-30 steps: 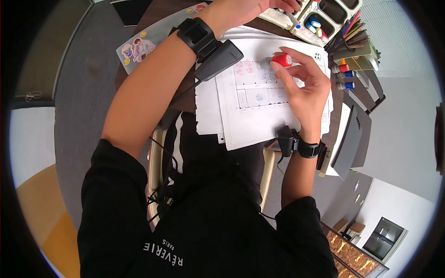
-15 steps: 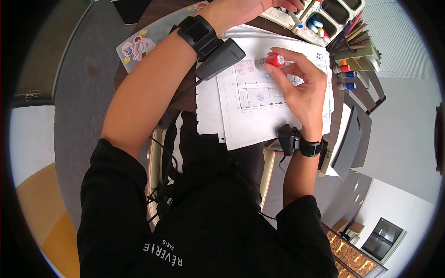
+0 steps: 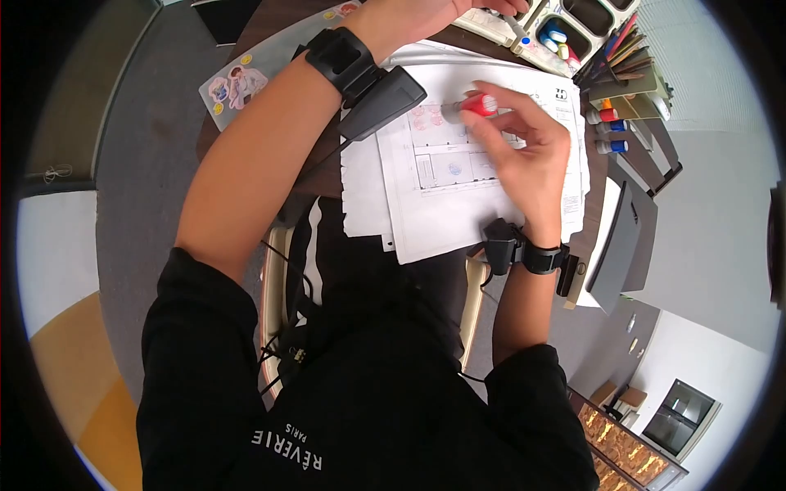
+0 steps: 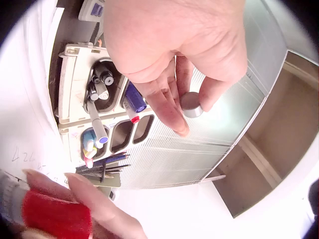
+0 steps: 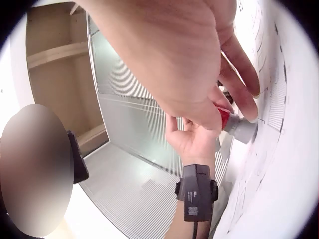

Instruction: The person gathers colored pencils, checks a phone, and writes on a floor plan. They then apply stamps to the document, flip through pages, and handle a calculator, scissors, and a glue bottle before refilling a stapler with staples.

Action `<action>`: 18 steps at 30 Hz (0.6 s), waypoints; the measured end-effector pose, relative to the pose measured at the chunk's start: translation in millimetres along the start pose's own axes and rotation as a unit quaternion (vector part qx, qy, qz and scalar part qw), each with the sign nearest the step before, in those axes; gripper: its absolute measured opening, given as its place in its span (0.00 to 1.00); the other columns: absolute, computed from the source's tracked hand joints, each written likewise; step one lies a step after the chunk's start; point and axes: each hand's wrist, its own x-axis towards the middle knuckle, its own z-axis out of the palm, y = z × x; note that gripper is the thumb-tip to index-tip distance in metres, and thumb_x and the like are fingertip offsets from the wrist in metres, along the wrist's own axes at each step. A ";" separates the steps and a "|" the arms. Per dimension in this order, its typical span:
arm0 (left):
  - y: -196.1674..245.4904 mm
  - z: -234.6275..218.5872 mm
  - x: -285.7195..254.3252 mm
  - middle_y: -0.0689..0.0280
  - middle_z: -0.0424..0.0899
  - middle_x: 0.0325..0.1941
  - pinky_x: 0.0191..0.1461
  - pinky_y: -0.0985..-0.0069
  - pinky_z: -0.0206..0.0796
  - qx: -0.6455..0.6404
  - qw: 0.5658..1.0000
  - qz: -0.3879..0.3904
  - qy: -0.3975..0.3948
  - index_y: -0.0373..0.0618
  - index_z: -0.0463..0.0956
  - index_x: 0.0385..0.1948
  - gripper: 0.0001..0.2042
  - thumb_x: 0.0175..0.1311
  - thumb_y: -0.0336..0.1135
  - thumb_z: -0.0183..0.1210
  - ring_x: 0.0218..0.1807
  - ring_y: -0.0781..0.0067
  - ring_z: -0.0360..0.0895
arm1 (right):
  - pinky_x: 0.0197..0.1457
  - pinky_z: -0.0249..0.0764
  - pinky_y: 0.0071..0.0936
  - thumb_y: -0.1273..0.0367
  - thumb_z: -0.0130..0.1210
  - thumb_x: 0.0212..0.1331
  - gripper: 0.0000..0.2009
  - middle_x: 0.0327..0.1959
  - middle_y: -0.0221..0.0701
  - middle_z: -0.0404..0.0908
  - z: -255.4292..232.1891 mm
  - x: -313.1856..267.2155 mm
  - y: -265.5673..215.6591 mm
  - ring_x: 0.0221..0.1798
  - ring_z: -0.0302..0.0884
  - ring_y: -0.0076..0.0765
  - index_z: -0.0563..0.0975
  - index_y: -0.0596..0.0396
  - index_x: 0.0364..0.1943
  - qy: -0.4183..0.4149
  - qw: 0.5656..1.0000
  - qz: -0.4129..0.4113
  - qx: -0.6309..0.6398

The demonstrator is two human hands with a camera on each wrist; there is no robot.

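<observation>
The stamp [image 3: 480, 105] is pinched by the right hand [image 3: 534, 159], a cap [image 4: 191, 103] by the left hand [image 4: 177, 37]; stamping seems underway, level contact being needed.

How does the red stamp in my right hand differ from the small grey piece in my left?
The red stamp is red with a grey end; the grey piece shows only grey. The stamp is longer, the grey piece short and stubby. The stamp is down by the papers, the grey piece up in the air. Both are held in fingers.
</observation>
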 end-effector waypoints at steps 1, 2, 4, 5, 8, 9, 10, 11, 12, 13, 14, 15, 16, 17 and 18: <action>-1.0 -1.5 0.8 0.54 0.84 0.40 0.40 0.74 0.77 0.003 1.000 0.003 0.000 0.30 0.77 0.50 0.14 0.73 0.34 0.58 0.37 0.67 0.84 | 0.34 0.77 0.19 0.75 0.70 0.53 0.16 0.38 0.34 0.88 -1.2 -2.6 0.9 0.29 0.83 0.24 0.84 0.57 0.48 0.044 0.997 0.026 0.058; -1.9 -2.8 0.4 0.54 0.84 0.40 0.40 0.74 0.77 0.003 1.000 0.002 0.002 0.30 0.77 0.50 0.14 0.73 0.34 0.58 0.37 0.67 0.84 | 0.35 0.77 0.20 0.76 0.70 0.54 0.17 0.37 0.34 0.87 -2.6 -4.9 1.4 0.30 0.84 0.23 0.84 0.59 0.49 0.088 0.988 0.051 0.114; -1.8 -3.1 2.0 0.54 0.84 0.40 0.40 0.74 0.77 0.002 1.000 -0.001 -0.004 0.31 0.78 0.50 0.14 0.73 0.34 0.58 0.37 0.66 0.84 | 0.37 0.78 0.20 0.76 0.70 0.55 0.18 0.37 0.36 0.87 -6.4 -6.0 -1.1 0.32 0.85 0.23 0.82 0.62 0.50 0.116 0.981 0.050 0.150; -1.4 -2.4 2.4 0.54 0.84 0.40 0.40 0.74 0.77 0.002 1.000 0.000 -0.005 0.31 0.78 0.50 0.14 0.73 0.34 0.58 0.37 0.66 0.84 | 0.38 0.79 0.20 0.76 0.70 0.55 0.18 0.37 0.37 0.87 -8.7 -6.7 -2.7 0.32 0.85 0.23 0.82 0.62 0.50 0.129 0.979 0.050 0.147; -1.0 -0.5 1.3 0.54 0.84 0.39 0.39 0.75 0.77 0.003 1.000 -0.010 0.010 0.31 0.78 0.50 0.14 0.72 0.34 0.58 0.37 0.66 0.84 | 0.40 0.80 0.20 0.76 0.70 0.55 0.17 0.38 0.37 0.87 -11.1 -9.7 -4.0 0.32 0.85 0.23 0.82 0.62 0.50 0.136 0.981 0.057 0.129; -0.8 -0.3 1.0 0.54 0.84 0.39 0.40 0.75 0.77 0.005 1.000 -0.007 0.006 0.31 0.78 0.50 0.14 0.72 0.34 0.58 0.37 0.66 0.84 | 0.41 0.80 0.20 0.76 0.70 0.55 0.17 0.38 0.37 0.87 -10.5 -11.0 -3.9 0.32 0.85 0.23 0.83 0.61 0.50 0.127 0.983 0.067 0.113; -1.1 -0.3 0.3 0.54 0.84 0.39 0.40 0.74 0.78 0.006 1.000 -0.005 0.003 0.31 0.78 0.50 0.14 0.72 0.35 0.58 0.37 0.66 0.84 | 0.41 0.80 0.20 0.76 0.70 0.55 0.17 0.38 0.37 0.87 -9.7 -12.1 -4.4 0.32 0.85 0.23 0.83 0.61 0.50 0.127 0.983 0.068 0.114; -1.4 -0.1 -0.2 0.54 0.84 0.39 0.40 0.74 0.78 0.005 1.000 -0.005 0.004 0.31 0.78 0.50 0.14 0.72 0.35 0.58 0.37 0.66 0.84 | 0.41 0.80 0.21 0.76 0.70 0.54 0.17 0.39 0.36 0.88 -9.0 -13.0 -5.6 0.32 0.85 0.22 0.83 0.60 0.49 0.112 0.988 0.057 0.085; -1.3 0.3 0.1 0.54 0.84 0.39 0.40 0.74 0.78 0.009 1.000 -0.002 0.003 0.31 0.78 0.50 0.14 0.72 0.35 0.58 0.37 0.66 0.84 | 0.41 0.80 0.21 0.76 0.71 0.53 0.17 0.39 0.35 0.88 -8.7 -13.4 -7.2 0.32 0.85 0.22 0.84 0.59 0.49 0.096 0.993 0.046 0.056; -1.4 0.2 0.8 0.54 0.84 0.39 0.40 0.74 0.78 0.013 1.000 0.001 0.003 0.31 0.78 0.50 0.15 0.72 0.35 0.59 0.37 0.66 0.84 | 0.41 0.80 0.21 0.76 0.71 0.53 0.17 0.39 0.35 0.88 -7.8 -13.4 -9.5 0.32 0.85 0.22 0.84 0.59 0.49 0.096 0.993 0.047 0.056; -1.5 0.0 1.2 0.54 0.84 0.39 0.40 0.74 0.78 0.013 1.000 0.001 0.003 0.31 0.78 0.50 0.15 0.72 0.35 0.59 0.37 0.66 0.84 | 0.40 0.80 0.21 0.76 0.71 0.52 0.17 0.39 0.34 0.88 -6.1 -13.2 -12.4 0.31 0.85 0.22 0.84 0.58 0.48 0.077 0.996 0.026 0.044; -1.6 -0.1 1.4 0.54 0.84 0.39 0.39 0.74 0.78 0.010 1.000 -0.001 0.002 0.31 0.78 0.50 0.15 0.72 0.35 0.59 0.37 0.66 0.84 | 0.39 0.79 0.21 0.76 0.71 0.51 0.17 0.39 0.33 0.88 -4.1 -12.8 -15.1 0.31 0.85 0.22 0.85 0.57 0.47 0.057 0.998 0.006 0.031; -1.6 0.0 1.6 0.54 0.84 0.39 0.39 0.74 0.78 0.008 1.000 -0.002 0.001 0.31 0.78 0.50 0.15 0.72 0.35 0.59 0.37 0.66 0.84 | 0.39 0.79 0.21 0.76 0.71 0.51 0.17 0.39 0.33 0.88 -2.2 -12.2 -17.4 0.31 0.85 0.22 0.85 0.57 0.47 0.057 0.998 0.006 0.031; -1.5 0.2 1.6 0.54 0.84 0.39 0.39 0.74 0.78 0.008 1.000 -0.002 0.001 0.31 0.78 0.50 0.15 0.72 0.35 0.59 0.37 0.66 0.84 | 0.38 0.78 0.21 0.75 0.72 0.50 0.17 0.39 0.34 0.88 0.1 -11.8 -19.7 0.30 0.85 0.23 0.85 0.57 0.47 0.045 0.999 -0.016 0.019; -1.4 0.2 1.6 0.54 0.84 0.39 0.39 0.74 0.78 0.010 1.000 -0.001 0.001 0.31 0.78 0.50 0.15 0.72 0.35 0.59 0.37 0.66 0.84 | 0.36 0.78 0.21 0.75 0.72 0.50 0.17 0.38 0.34 0.88 2.8 -11.6 -21.5 0.30 0.85 0.24 0.85 0.57 0.46 0.032 0.999 -0.038 0.007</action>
